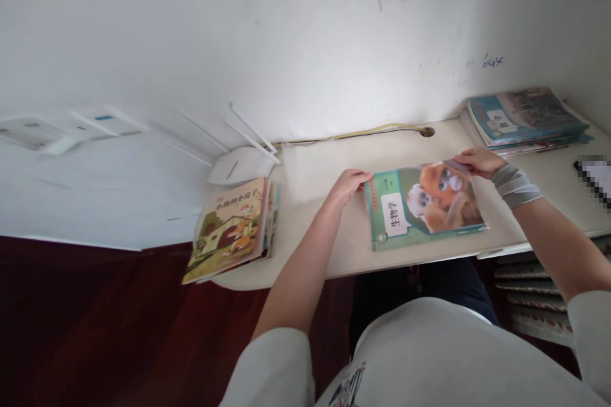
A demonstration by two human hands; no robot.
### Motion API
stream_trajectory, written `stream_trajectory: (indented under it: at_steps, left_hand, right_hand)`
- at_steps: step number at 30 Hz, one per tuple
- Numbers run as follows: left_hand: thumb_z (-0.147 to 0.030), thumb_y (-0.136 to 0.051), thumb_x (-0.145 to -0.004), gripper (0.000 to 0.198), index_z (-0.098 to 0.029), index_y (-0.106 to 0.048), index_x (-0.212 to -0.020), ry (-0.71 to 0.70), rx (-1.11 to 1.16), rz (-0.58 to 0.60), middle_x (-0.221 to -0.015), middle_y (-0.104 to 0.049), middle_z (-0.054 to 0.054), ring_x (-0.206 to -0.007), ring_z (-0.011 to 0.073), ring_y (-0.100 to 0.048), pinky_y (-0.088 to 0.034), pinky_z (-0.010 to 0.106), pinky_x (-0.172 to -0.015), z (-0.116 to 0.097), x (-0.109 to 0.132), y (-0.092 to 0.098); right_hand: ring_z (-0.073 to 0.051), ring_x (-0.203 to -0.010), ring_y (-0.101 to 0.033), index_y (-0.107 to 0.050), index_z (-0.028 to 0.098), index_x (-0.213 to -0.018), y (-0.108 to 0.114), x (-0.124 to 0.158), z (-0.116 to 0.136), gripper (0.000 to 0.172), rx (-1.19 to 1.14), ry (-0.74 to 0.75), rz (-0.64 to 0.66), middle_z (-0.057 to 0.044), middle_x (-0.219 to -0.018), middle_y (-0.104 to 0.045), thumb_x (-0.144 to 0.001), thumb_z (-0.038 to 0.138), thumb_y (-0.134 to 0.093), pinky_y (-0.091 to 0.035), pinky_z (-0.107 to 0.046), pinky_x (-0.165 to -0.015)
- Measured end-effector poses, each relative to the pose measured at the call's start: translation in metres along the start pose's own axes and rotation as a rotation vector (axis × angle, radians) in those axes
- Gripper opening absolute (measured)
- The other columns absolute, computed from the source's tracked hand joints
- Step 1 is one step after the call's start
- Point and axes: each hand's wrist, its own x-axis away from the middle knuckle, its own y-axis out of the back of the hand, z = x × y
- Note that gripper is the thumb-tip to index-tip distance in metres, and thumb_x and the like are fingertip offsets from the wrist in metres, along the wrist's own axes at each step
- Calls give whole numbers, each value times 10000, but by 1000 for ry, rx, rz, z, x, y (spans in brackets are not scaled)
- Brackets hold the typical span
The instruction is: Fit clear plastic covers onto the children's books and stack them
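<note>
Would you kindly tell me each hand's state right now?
Left hand: holding the green book, far left corner.
Right hand: holding its far right corner.

A white router (238,165) stands near a yellow cable (344,136).

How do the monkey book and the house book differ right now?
Cover: the monkey book is mostly green and orange; the house book has a cream-and-green drawing.
Pose: the monkey book is held near its far corners by the left grip and right grip; the house book lies atop other books.
Both are closed, front cover up.
</note>
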Motion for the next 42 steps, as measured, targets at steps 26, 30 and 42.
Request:
stream_trajectory:
  at_steps: [26, 30, 42]
  left_hand:
    - [-284, -555, -782, 263, -138, -607, -569, -473, -399, 180, -509, -438, -43, -541, 101, -417, -287, 234, -557, -69, -30, -70]
    - [-269, -535, -772, 309, -153, -488, -489, -459, -357, 202, -478, -313, -57, -510, 87, -326, -233, 235, -522, -68, -32, -71]
    - [-255, -557, -771, 263, -150, -581, -530, -406, -431, 205, -515, -474, -28, -547, 112, -439, -308, 241, -563, -61, -36, -70]
  right_hand:
    - [-210, -886, -585, -670, 131, -905, -24, -3, 1, 274, 807, 494, -359, -128, -974, -676, -838, 304, -468, -403, -299, -791]
    - [-201, -885, -601, -705, 166, -905, -49, -7, 31, 303, 950, 547, -64, -102, -971, -698, -871, 293, -433, -383, -285, -806]
    - [-112, -569, -463, -691, 132, -743, -55, -39, 54, 241, 817, 217, 277, 3, -566, -573, -781, 313, -537, -334, -237, -577]
